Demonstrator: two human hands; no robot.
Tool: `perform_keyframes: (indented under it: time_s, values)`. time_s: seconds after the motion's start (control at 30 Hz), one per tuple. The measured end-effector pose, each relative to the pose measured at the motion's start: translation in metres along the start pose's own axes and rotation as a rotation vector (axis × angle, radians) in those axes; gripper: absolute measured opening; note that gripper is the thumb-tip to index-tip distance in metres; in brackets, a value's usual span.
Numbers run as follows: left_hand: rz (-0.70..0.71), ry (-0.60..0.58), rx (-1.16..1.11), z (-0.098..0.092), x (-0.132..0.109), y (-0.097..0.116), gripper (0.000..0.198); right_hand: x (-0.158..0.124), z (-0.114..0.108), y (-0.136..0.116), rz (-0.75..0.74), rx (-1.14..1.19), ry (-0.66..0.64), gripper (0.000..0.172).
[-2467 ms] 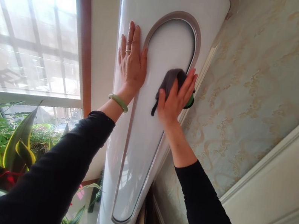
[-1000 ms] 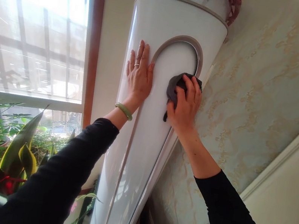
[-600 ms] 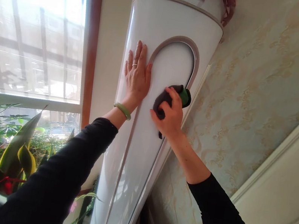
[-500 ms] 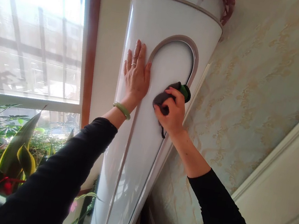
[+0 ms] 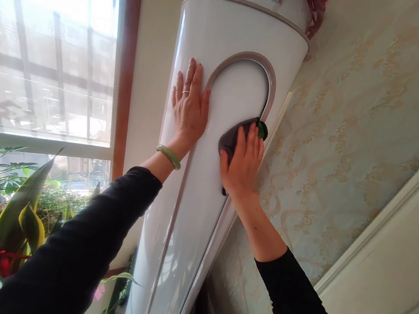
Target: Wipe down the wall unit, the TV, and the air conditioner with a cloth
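Note:
A tall white standing air conditioner [image 5: 197, 230] with AUX lettering fills the middle. My left hand [image 5: 190, 108] lies open and flat on its upper front, left of the arched trim, with nothing in it. A ring and a green bangle [image 5: 168, 156] are on that arm. With fingers stretched over a dark grey cloth [image 5: 231, 138], my right hand [image 5: 244, 163] holds it pressed against the right side of the arched panel. A green part of the cloth shows past the fingertips, and a thin dark end hangs below. The rest of the cloth is hidden under the palm.
On the left is a window [image 5: 45, 54] with bars outside. Potted plants [image 5: 19, 211] stand below it, near my left sleeve. Patterned wallpaper [image 5: 360, 123] and a pale moulded frame [image 5: 379, 223] are on the right. Purplish material [image 5: 317, 6] hangs at the unit's top.
My right hand has gone from bunching the cloth in curled fingers to spreading it flat under extended fingers at nearly the same spot. My left hand stays in place.

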State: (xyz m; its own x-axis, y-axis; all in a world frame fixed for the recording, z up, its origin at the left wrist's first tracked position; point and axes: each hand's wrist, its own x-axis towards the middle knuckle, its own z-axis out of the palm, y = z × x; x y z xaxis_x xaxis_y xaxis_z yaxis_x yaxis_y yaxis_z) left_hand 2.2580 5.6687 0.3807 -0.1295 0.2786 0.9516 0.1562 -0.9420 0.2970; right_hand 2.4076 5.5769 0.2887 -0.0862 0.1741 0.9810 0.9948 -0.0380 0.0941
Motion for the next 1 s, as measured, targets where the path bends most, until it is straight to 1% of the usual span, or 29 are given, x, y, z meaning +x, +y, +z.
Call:
perform_keyframes:
  time_s: [0.07,0.17,0.27,0.37,0.5,0.57,0.63,0.7,0.77,0.87,0.93,1.0]
  values:
    - [0.001,-0.007,0.001,-0.001,-0.001,0.001,0.059,0.008,0.006,-0.003,-0.013,0.016,0.043,0.069]
    - [0.002,-0.012,-0.004,-0.002,-0.001,0.001,0.06,0.03,0.014,-0.001,-0.025,0.033,0.089,0.071]
    - [0.007,-0.011,-0.012,-0.001,0.0,0.0,0.06,0.058,0.017,0.008,-0.035,0.027,0.087,0.069]
    - [0.001,0.007,-0.004,0.001,0.0,-0.003,0.059,0.083,0.014,0.014,-0.042,0.021,0.08,0.066]
    - [0.005,0.015,0.01,0.003,0.001,-0.004,0.059,0.109,0.008,0.004,-0.035,0.037,0.101,0.064]
    - [0.002,0.0,0.014,0.002,0.001,-0.004,0.06,0.119,0.005,-0.006,-0.048,0.035,0.123,0.058]
    - [-0.008,-0.015,0.019,0.001,0.001,-0.003,0.06,0.126,0.004,-0.015,-0.094,0.021,0.133,0.044]
    - [-0.015,-0.019,0.028,0.0,0.001,-0.002,0.059,0.13,0.004,-0.021,-0.171,0.003,0.121,0.032]
    - [-0.017,-0.013,0.032,-0.001,0.001,-0.002,0.058,0.131,0.003,-0.022,-0.261,-0.009,0.077,0.025]
    - [-0.011,-0.017,0.041,-0.001,0.001,-0.001,0.059,0.132,0.0,-0.019,-0.357,-0.004,-0.019,0.027]
    - [-0.007,-0.021,0.049,-0.002,0.001,-0.001,0.06,0.134,-0.003,-0.016,-0.354,-0.002,-0.048,0.03]
    - [-0.002,-0.021,0.052,-0.002,0.001,0.001,0.061,0.135,-0.004,-0.011,-0.313,-0.005,-0.025,0.035]
